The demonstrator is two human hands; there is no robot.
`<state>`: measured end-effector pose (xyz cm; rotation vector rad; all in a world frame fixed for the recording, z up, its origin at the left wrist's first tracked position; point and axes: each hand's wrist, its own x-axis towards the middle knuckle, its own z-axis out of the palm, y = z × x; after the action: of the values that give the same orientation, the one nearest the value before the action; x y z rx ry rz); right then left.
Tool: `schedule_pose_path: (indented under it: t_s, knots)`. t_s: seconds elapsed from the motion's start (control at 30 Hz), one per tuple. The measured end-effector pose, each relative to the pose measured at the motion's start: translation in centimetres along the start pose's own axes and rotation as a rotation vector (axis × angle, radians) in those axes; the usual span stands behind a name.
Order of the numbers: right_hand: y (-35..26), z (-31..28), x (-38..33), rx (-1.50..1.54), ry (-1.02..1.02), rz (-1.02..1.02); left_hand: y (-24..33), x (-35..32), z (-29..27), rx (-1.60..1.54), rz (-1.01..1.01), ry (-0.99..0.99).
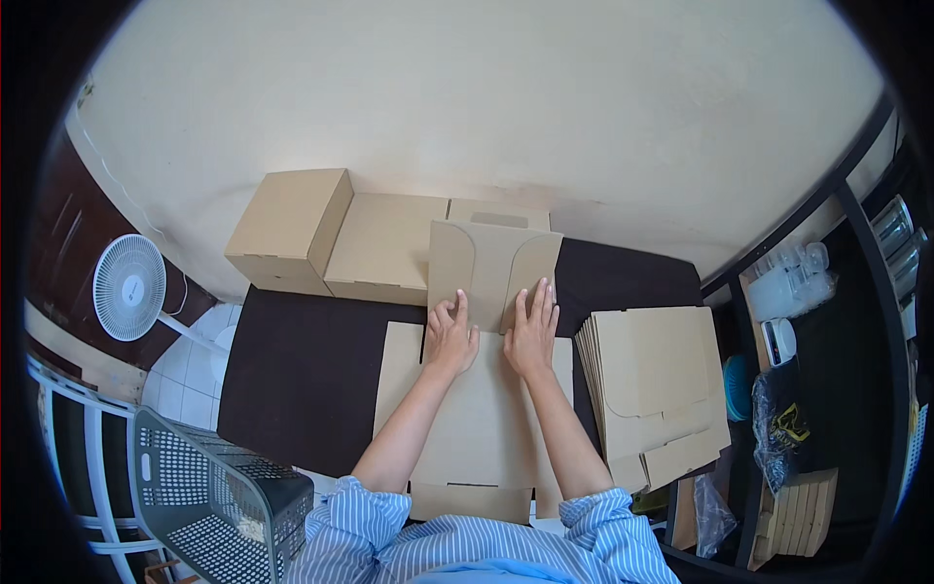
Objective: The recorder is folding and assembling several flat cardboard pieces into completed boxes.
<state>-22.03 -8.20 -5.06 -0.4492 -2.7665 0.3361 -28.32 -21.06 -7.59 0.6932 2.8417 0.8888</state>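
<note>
A brown cardboard box blank (477, 419) lies unfolded in front of me, its far panel (500, 255) standing up from a crease. My left hand (450, 338) presses against the lower left of that raised panel, fingers slightly bent and apart. On the panel's right side rests my right hand (531, 336), its fingers stretched upward along the flap. Neither hand grasps anything. Behind the panel stand folded cardboard boxes: a taller one (284, 216) at the left, a lower one (387, 237) beside it, and another box (530, 209) partly hidden by the panel.
A stack of flat box blanks (662, 360) lies at the right of the dark-covered table (302, 360). A grey plastic basket (199, 487) and a white fan (131, 288) stand left of it. Dark shelves (856, 389) with plastic cups and packages line the right side.
</note>
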Motion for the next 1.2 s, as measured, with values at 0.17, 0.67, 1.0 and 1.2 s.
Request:
schedule_pose_path:
  t_s: [0.17, 0.67, 1.0, 1.2]
  knots:
    - [2.1, -0.6, -0.9, 0.334, 0.138, -0.034, -3.1, -0.4, -2.8, -0.053, 0.135, -0.002]
    - [4.7, -2.2, -16.2, 0.327, 0.14, 0.233, -7.7, -14.7, -4.3, -0.045, -0.401, -0.01]
    - [5.2, -0.9, -4.4, 0.606, 0.08, 0.193, -5.6, -3.8, -4.3, -0.18, 0.221, 0.11]
    - [7.3, 0.8, -1.9, 0.55, 0.008, 0.193, -7.8, -0.6, -4.8, -0.203, 0.092, 0.098]
